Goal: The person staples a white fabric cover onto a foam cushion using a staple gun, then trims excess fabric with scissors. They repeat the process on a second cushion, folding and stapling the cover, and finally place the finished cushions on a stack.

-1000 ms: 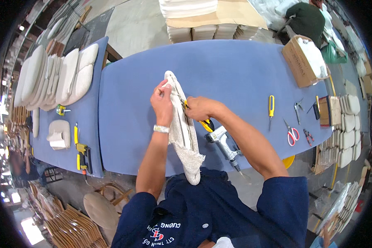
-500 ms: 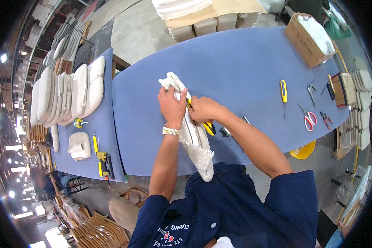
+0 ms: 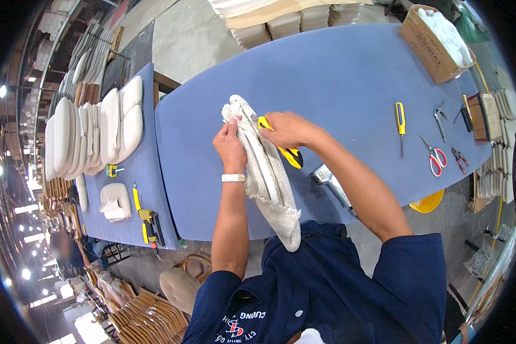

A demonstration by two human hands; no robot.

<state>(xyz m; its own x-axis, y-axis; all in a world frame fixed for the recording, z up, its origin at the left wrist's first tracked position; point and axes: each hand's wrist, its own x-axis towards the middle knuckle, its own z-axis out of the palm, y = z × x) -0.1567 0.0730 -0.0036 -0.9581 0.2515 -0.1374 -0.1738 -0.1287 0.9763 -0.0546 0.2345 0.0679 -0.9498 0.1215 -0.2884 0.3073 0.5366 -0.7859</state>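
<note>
A light woven-fabric cushion (image 3: 276,207) is propped on its edge at the near side of the blue table, its lower end against my shirt. A white strip shows in the gap along it, and its fabric edges are frayed. My left hand (image 3: 230,150) pinches the loose fabric near the far end. My right hand (image 3: 289,129) grips yellow-and-black-handled scissors (image 3: 293,157), with the handles spread apart. Their blades point at the fabric beside my left fingers; the tips are hard to make out. A grey metal power tool (image 3: 329,179) lies right of the cushion, partly behind my right forearm.
On the blue table (image 3: 338,74) lie a yellow screwdriver (image 3: 401,123), red-handled scissors (image 3: 437,159), pliers (image 3: 460,160) and a metal hand tool (image 3: 440,120). A carton of white stuffing (image 3: 427,46) stands far right. Several cushions (image 3: 120,126) and a yellow-black staple gun (image 3: 148,221) occupy the left table.
The scissors have drawn back slightly from the fabric, exposing part of the blades. My left hand has shifted a little left and down, and the cushion is turned to show more of its side.
</note>
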